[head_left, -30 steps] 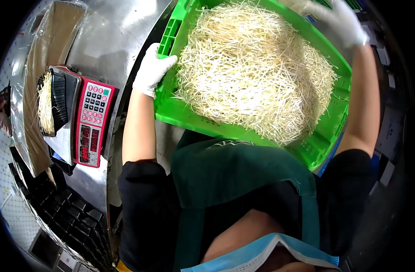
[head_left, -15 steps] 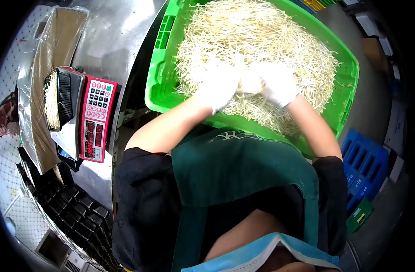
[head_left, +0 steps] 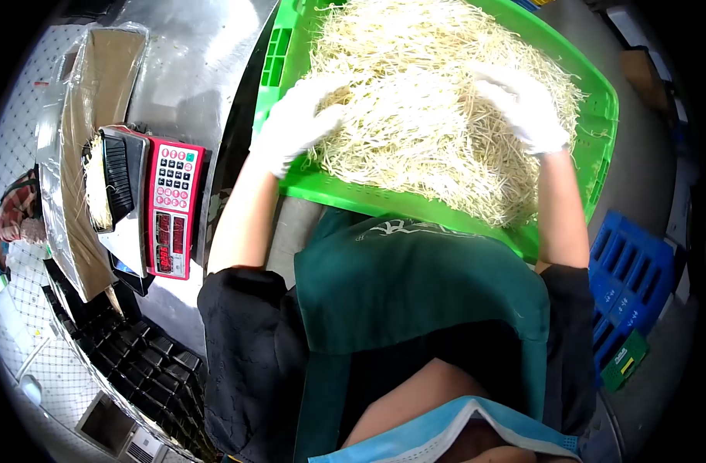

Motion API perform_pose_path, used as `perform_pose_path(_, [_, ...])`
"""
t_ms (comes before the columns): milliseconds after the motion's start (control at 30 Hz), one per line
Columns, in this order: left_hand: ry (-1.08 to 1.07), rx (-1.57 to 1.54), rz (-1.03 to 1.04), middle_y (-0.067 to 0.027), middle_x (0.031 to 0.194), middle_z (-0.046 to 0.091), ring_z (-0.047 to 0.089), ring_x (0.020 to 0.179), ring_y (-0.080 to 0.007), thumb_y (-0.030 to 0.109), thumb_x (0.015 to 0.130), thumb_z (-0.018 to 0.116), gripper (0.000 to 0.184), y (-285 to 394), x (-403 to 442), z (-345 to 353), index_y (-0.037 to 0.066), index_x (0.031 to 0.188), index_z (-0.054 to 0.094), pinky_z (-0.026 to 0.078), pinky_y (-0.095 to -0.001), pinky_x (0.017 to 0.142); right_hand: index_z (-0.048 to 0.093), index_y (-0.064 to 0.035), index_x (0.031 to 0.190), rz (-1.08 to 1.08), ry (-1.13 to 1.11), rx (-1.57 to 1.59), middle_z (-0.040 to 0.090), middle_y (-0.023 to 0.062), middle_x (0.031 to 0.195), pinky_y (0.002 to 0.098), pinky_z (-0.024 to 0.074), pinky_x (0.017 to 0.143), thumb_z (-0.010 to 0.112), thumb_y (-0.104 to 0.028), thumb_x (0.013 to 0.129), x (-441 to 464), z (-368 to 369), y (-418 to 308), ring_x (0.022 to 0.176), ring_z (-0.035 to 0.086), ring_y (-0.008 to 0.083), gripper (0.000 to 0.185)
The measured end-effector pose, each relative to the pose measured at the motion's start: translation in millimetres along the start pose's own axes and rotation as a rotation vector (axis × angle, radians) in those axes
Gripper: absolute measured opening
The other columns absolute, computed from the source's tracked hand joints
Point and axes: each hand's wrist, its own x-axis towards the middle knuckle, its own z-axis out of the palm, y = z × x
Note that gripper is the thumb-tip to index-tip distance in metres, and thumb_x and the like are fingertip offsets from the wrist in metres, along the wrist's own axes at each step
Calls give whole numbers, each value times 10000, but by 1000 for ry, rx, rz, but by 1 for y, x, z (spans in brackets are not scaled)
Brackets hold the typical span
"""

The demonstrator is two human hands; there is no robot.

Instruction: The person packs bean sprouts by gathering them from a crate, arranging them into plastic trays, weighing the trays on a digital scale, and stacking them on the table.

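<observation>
Green plastic walls the crate (head_left: 368,197) I watch from afar. Sprouts (head_left: 414,139) are heaped inside, leaving bare wall along its right edge. My left hand (head_left: 295,123) is over the crate's left edge, thumb and fingers parted, fingertips at the heap. My right hand (head_left: 530,112) rests on the heap's right side, fingers bent; I cannot tell whether it grasps strands. Dark gap divides the crate's left edge from the steel worktop (head_left: 191,62). By the worktop's right edge stands a scale (head_left: 171,201), bearing a tray (head_left: 117,174) with sprouts. Grey floor (head_left: 638,147) borders the crate's right edge, near a blue pallet (head_left: 631,274).
</observation>
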Motion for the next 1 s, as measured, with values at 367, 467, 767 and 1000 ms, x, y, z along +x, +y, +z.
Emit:
perform_pose_path(367, [-152, -644, -378, 19, 819, 630, 524, 697, -59, 209, 858, 661, 218, -11, 53, -18, 67, 1023, 648, 447, -221, 642, 648, -124, 1160, 93, -361, -237, 692, 119, 947, 348, 499, 804, 629, -347, 825, 64, 11, -18, 862, 633, 194, 403])
perform_pose_path(467, [-123, -697, -334, 36, 735, 574, 450, 601, -72, 182, 866, 625, 230, -22, 54, -14, 71, 1060, 675, 409, -220, 570, 637, -104, 1177, -55, -275, -314, 687, 69, 1042, 307, 476, 870, 630, -258, 836, 76, -6, 13, 945, 620, 143, 374])
perform_pose_path(767, [83, -930, -456, -41, 957, 658, 591, 798, -85, 154, 900, 534, 300, 1, 32, -4, 21, 1159, 604, 503, -227, 694, 619, -124, 1194, -131, 21, -310, 654, 104, 1089, 332, 453, 923, 556, -439, 883, 51, 26, 19, 984, 613, 245, 447])
perform_pose_path(1000, [52, 458, 519, -126, 1207, 596, 581, 1080, -270, 132, 821, 608, 361, 11, -31, 51, 142, 1182, 626, 465, -382, 915, 527, -82, 1276, -523, -211, -691, 589, 165, 1204, 450, 339, 1052, 571, -379, 866, -61, 93, -21, 1198, 493, 360, 507])
